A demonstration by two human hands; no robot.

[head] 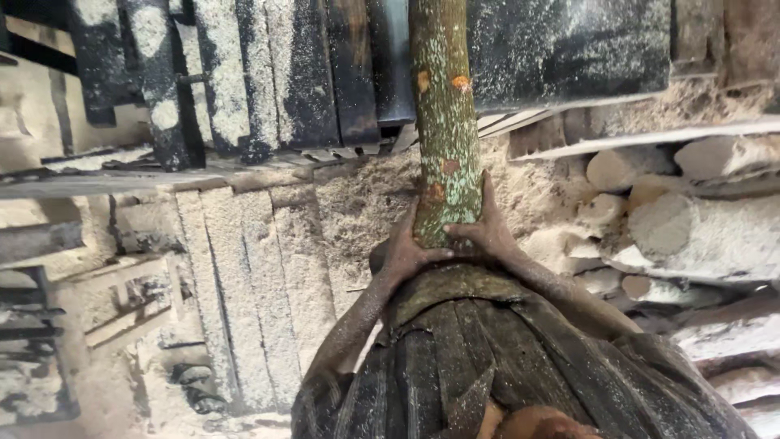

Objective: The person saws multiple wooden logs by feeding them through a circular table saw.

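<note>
Running straight away from the body, a long round log with green, lichen-mottled bark and orange patches [445, 122] lies with its long axis pointing forward toward a dark, sawdust-coated machine bed of metal slats [268, 73]. Its near end sits against the person's midriff, directly ahead of both hands and between them.

The left hand [404, 248] is wrapped around the left flank of the log's near end, fingers curled closed onto the bark. The right hand [486, 228] clasps the right flank a little farther up the log, palm pressed flat and thumb laid across the bark, so it has the slightly more forward hold. Both forearms are dusted with sawdust and converge on the log from a dark striped garment [487, 358] at the bottom of the view.

Beneath the log spreads a pale heap of sawdust [366, 203]. To the right lie several stacked cut logs with pale round ends [674, 219], also powdered. To the left, sawdust-covered wooden planks [236, 268] run along the floor.
</note>
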